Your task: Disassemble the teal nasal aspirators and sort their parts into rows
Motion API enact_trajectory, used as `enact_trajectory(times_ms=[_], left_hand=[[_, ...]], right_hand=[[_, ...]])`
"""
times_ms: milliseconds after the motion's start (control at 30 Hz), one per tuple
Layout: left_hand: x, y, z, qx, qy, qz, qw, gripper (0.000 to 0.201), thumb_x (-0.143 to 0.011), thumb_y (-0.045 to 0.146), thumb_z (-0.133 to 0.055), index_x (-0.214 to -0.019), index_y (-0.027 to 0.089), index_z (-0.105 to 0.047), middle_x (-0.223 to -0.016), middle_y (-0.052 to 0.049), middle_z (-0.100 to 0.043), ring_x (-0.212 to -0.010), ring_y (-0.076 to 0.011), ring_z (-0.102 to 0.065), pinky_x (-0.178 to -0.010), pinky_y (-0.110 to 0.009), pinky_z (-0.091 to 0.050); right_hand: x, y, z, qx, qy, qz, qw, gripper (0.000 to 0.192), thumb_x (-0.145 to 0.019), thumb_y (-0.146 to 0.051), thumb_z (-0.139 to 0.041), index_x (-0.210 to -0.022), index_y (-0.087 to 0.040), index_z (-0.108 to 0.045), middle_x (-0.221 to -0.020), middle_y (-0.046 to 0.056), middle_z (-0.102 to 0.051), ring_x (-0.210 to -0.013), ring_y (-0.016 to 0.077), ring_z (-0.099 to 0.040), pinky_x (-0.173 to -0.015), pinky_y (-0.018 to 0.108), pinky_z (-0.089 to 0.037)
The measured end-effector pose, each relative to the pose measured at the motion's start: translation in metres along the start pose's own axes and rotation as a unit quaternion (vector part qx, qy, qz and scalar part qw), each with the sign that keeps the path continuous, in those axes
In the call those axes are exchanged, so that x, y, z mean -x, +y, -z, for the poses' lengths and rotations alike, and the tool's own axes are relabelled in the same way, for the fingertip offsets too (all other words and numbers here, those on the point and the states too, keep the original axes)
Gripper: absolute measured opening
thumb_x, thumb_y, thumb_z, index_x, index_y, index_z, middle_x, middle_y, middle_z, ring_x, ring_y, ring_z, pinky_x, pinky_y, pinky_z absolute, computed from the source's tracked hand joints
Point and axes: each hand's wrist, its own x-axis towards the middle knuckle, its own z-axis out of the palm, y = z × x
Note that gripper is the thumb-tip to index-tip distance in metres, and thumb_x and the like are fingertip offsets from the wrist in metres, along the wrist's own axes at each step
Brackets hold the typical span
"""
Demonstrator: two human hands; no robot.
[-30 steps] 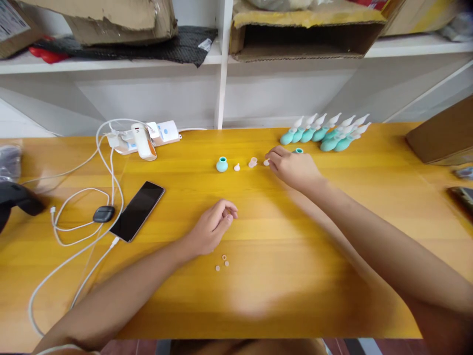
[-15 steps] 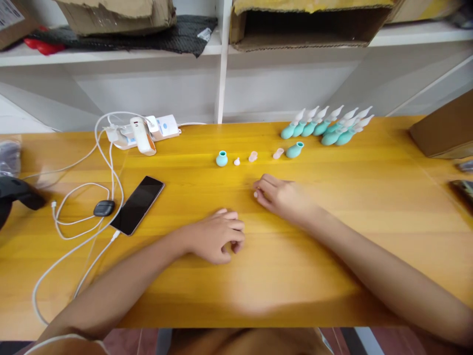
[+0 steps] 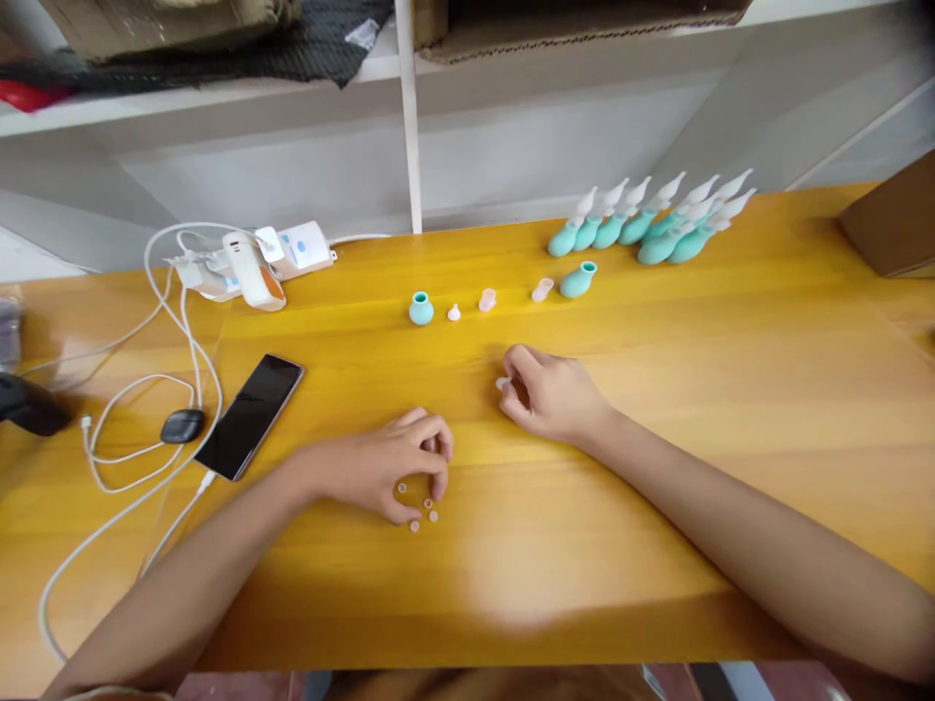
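Head view: nearest, small pale rings (image 3: pixel 433 516) lie by the loosely open left hand (image 3: pixel 391 462); picking one up seems in hand, calling for a fine pinch. Farther right, the right hand (image 3: pixel 555 391) pinches a whitish piece (image 3: pixel 502 384); beyond, teal bulbs (image 3: pixel 422 311).

both forearms (image 3: pixel 211 565): bare | fingers (image 3: pixel 436 465): bare | left sleeve (image 3: pixel 109 692): pale edge near elbow

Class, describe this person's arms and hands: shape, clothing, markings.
The bare left hand and bare right hand show no gloves, rings or clear markings. The left forearm and right forearm, uncovered by sleeves, taper, without visible watches or bracelets. A thin pale edge at bottom left may be a sleeve hem.
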Motion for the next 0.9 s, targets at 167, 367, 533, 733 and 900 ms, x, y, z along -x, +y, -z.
enact_trajectory(times_ms=[167, 367, 533, 733, 900], left_hand=[[-0.004, 0.002, -0.002, 0.007, 0.016, 0.001, 1.0, 0.01, -0.09, 0.02, -0.086, -0.087, 0.023, -0.077, -0.118, -0.007, -0.061, -0.119, -0.0249, -0.055, -0.103, -0.034, -0.05], [-0.008, -0.005, -0.001, 0.127, 0.074, -0.016, 0.989, 0.013, -0.087, 0.009, -0.075, -0.091, 0.021, -0.071, -0.095, -0.003, -0.071, -0.093, -0.0186, -0.061, -0.092, -0.032, -0.05], [-0.018, -0.005, -0.023, 0.276, 0.287, 0.016, 0.917, 0.006, -0.09, 0.015, -0.071, -0.088, 0.018, -0.066, -0.087, -0.003, -0.066, -0.079, -0.0142, -0.059, -0.076, -0.028, -0.049], [-0.027, -0.001, -0.041, 0.247, 0.426, 0.006, 0.871, 0.007, -0.092, 0.015, -0.073, -0.097, 0.018, -0.069, -0.09, -0.004, -0.068, -0.079, -0.014, -0.06, -0.074, -0.027, -0.051], [-0.024, -0.002, -0.042, 0.219, 0.434, -0.02, 0.874, 0.007, -0.096, 0.014, -0.075, -0.096, 0.02, -0.072, -0.096, -0.005, -0.072, -0.084, -0.0151, -0.065, -0.078, -0.028, -0.054]], right_hand=[[-0.002, -0.001, 0.002, 0.004, -0.016, -0.006, 1.0, 0.016, -0.096, -0.032, -0.048, -0.085, -0.021, -0.051, -0.077, 0.004, -0.067, -0.06, 0.0161, -0.049, -0.06, 0.03, -0.022], [-0.001, -0.011, 0.007, -0.226, -0.02, -0.024, 0.974, 0.02, -0.097, -0.033, -0.054, -0.082, -0.021, -0.048, -0.07, 0.0, -0.056, -0.06, 0.013, -0.045, -0.062, 0.027, -0.031], [0.009, -0.039, 0.007, -0.486, -0.078, -0.054, 0.869, 0.028, -0.108, -0.04, -0.048, -0.087, -0.021, -0.053, -0.068, -0.004, -0.048, -0.061, 0.0114, -0.041, -0.06, 0.025, -0.034], [0.016, -0.054, 0.006, -0.535, -0.118, -0.05, 0.835, 0.033, -0.109, -0.048, -0.058, -0.093, -0.02, -0.057, -0.07, -0.004, -0.048, -0.062, 0.0106, -0.039, -0.059, 0.024, -0.033], [0.018, -0.055, 0.005, -0.586, -0.14, -0.089, 0.793, 0.042, -0.109, -0.06, -0.058, -0.098, -0.019, -0.06, -0.079, -0.001, -0.059, -0.063, 0.0105, -0.044, -0.059, 0.024, -0.036]])
